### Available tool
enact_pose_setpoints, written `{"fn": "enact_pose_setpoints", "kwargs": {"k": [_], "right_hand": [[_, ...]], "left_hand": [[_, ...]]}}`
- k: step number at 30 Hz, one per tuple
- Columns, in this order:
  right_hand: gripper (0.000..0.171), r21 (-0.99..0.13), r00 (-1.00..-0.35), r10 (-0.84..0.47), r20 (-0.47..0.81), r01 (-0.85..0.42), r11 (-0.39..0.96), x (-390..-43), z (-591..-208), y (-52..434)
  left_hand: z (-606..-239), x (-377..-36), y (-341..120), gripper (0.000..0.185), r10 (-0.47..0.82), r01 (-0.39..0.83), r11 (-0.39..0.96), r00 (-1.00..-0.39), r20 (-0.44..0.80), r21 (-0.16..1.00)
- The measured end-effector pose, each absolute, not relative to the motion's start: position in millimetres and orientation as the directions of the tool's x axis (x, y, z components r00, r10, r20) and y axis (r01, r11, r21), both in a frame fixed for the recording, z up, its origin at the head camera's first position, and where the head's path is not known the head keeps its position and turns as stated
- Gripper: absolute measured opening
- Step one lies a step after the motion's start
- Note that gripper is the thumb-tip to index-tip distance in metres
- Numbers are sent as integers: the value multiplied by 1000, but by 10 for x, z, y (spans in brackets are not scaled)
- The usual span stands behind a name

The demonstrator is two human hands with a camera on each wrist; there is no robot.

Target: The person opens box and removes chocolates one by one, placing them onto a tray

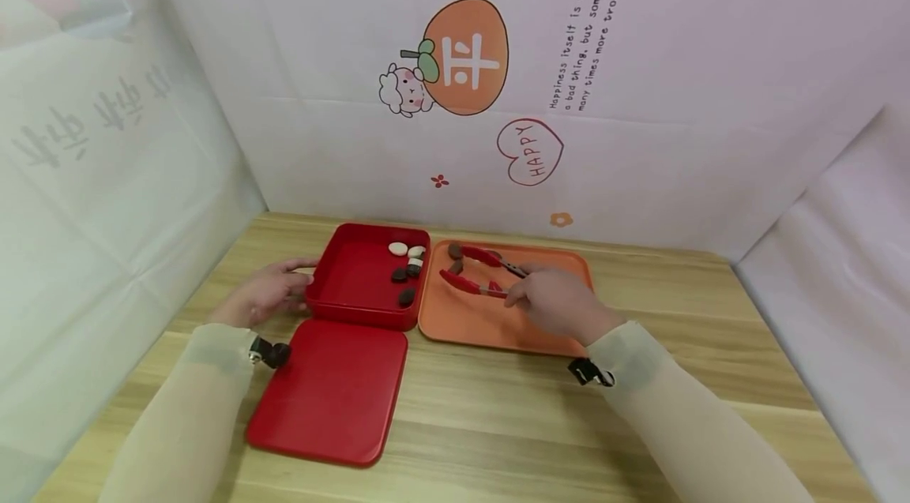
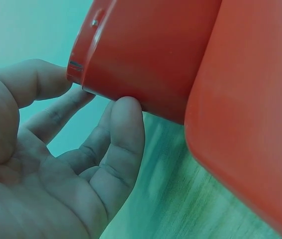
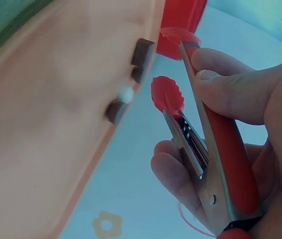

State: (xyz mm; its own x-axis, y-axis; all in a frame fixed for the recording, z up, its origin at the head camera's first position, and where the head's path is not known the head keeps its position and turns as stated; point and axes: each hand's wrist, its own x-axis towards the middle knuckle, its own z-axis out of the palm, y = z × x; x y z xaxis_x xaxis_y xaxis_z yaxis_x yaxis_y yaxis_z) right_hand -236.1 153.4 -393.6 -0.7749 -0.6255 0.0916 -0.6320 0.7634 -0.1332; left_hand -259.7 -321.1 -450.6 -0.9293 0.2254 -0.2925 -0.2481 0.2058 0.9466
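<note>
My right hand [image 1: 558,302] grips red-tipped metal tongs [image 1: 460,282] over the orange tray [image 1: 483,329]. The tongs' tips are spread, with nothing between them in the right wrist view. Near them on the tray lie small dark brown pieces [image 1: 455,251], and a white piece [image 3: 126,93] shows among dark ones [image 3: 143,52]. On the left, my left hand [image 1: 266,290] touches the outer left wall of a red box [image 1: 362,315], thumb and fingertips at its side. Inside the box, along its right side, are white pieces [image 1: 398,249] and dark brown pieces [image 1: 406,296].
A flat red lid [image 1: 334,400] lies in front of the box on the wooden table [image 1: 498,424]. The tray stands right beside the box. A white printed cloth [image 1: 320,132] rises behind them, with more cloth on both sides.
</note>
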Motion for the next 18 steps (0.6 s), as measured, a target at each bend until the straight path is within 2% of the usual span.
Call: {"fn": "enact_pose_setpoints", "kwargs": {"k": [8, 18], "right_hand": [[15, -127, -753, -635, 172, -656, 744, -2387, -3680, 1537], [17, -109, -758, -647, 83, -652, 750, -2379, -3427, 1222]], "left_hand": [[-4505, -2601, -3183, 56, 224, -250, 210, -929, -295, 945], [-4502, -2598, -3204, 56, 223, -253, 217, -927, -300, 943]]}}
